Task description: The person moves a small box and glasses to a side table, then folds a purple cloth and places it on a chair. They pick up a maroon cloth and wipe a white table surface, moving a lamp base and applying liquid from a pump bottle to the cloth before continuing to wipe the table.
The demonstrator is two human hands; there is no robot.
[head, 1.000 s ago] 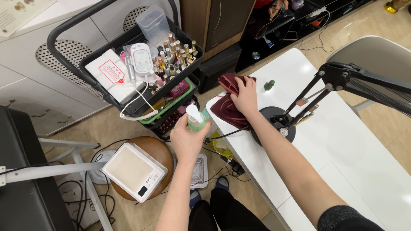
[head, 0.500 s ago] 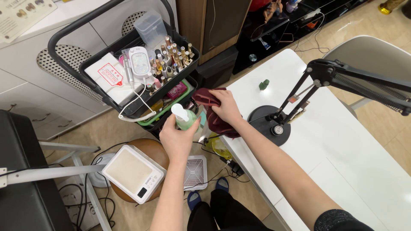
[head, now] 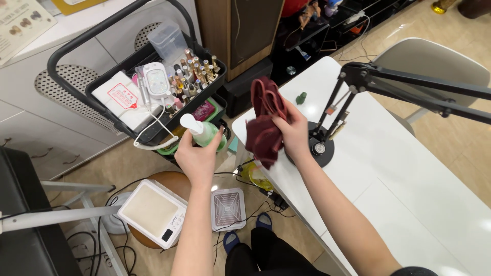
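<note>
The right hand has lifted the dark red cloth off the bench, pinching it beside the green bottle, which the left hand apparently grips closed.

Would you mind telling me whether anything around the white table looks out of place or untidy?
Mostly the floor: tangled cables and a white vented unit lie beside the white table. Nothing appears spilled or broken.

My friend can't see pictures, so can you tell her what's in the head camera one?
A person's left hand holds a pale green pump bottle while the right hand lifts a dark red cloth above the edge of a white table. Left of the hands stands a black cart packed with small nail polish bottles.
</note>
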